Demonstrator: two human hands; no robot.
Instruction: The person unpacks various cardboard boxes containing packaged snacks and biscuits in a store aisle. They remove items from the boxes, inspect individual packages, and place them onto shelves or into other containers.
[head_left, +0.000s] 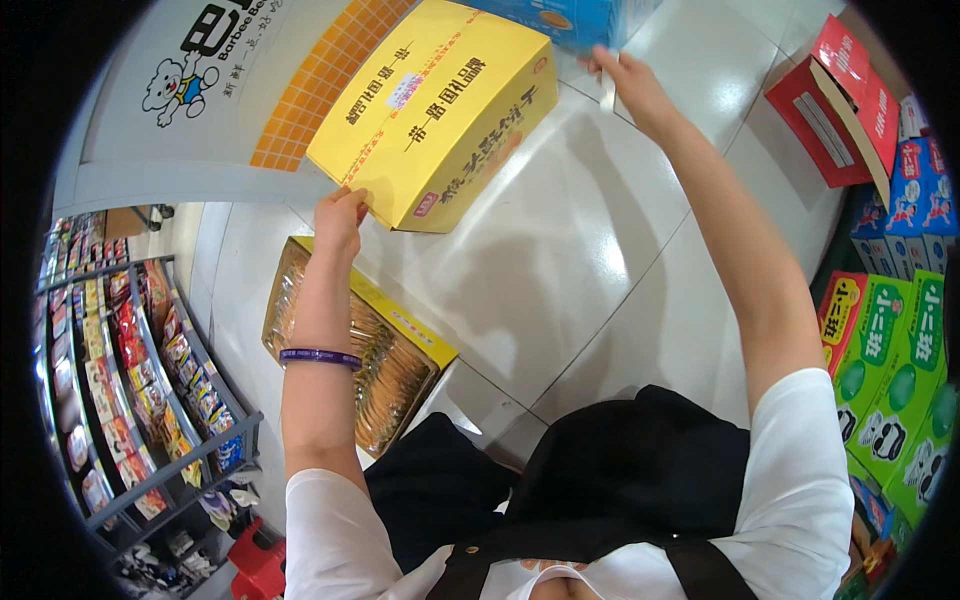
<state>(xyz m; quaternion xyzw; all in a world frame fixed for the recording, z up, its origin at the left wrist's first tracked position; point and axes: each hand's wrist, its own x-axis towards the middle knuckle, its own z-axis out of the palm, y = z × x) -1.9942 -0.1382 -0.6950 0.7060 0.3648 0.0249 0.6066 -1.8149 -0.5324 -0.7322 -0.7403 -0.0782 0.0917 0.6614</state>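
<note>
A closed yellow cardboard carton (450, 105), sealed with printed tape along its top, stands on the tiled floor. My left hand (342, 217) pinches its near left corner between thumb and fingers. Beyond the carton's right end, my right hand (628, 84) is raised with a small pale, thin item (608, 88) in its fingers, too blurred to name. Below my left forearm an open yellow carton (409, 324) holds rows of clear-wrapped biscuits (375, 375). Behind the sealed carton is a blue carton (555, 19).
Shelves of packaged snacks (142, 375) rise at the left, above a red plastic stool or basket (259, 559). An open red carton (836, 105) and stacked green boxes (892, 382) line the right side. A white panel with a bear drawing (180, 90) borders the carton.
</note>
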